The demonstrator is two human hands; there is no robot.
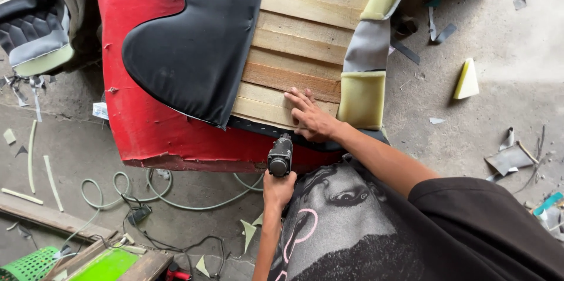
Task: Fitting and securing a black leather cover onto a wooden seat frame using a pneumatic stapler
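Left hand point(277, 189): closed in a full fist round the grip of a dark grey pneumatic staple gun point(280, 156), w/ the gun's nose set against the black fabric edge strip point(258, 129) at the near rim of the frame. Wrist and forearm run straight down toward the wearer.

Right hand point(310, 118): open, fingers spread and flat, palm down. It holds nothing; it presses on the pale wooden slat frame point(299, 34) just above the same strip, immediately right of and slightly beyond the gun. Hands are near each other but not touching.

Ref. positions:
- Left of both hands: red vinyl cover panel point(141, 116), staples visible along its far-left edge, overlaid by a curved black fabric panel point(194, 40).
- Right of the right hand, just beside the wrist: yellow-green foam block point(362, 99) w/ a grey fabric band point(369, 46) beyond it.
- Below-left of the left hand: pale green air hose point(176, 202) looped on the concrete floor point(505, 40) (its connection to the gun cannot be told).
- Well right: yellow foam wedge point(467, 79) among offcuts.
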